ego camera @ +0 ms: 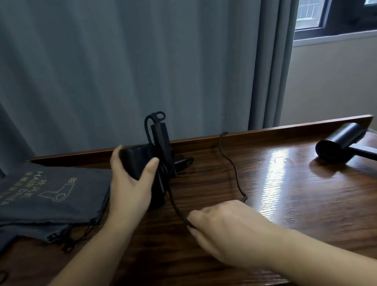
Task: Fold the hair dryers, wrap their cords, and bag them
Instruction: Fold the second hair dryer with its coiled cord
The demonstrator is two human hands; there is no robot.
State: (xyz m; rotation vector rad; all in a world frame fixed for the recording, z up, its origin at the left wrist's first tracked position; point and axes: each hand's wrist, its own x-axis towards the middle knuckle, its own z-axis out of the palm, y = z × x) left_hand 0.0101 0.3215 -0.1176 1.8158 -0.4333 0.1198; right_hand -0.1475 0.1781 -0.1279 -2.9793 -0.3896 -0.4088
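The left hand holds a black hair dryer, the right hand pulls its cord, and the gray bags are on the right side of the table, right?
Not quite. The head view shows the gray bags on the table's left side, not the right. The rest is correct.

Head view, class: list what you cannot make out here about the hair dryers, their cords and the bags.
- Held hair dryer: the left hand covers part of its body.
- Cord: it vanishes under the right hand, so the grip is hidden.
- Second hair dryer: its handle end is cut off by the right edge.
- Bags: stacked, so their number is unclear.
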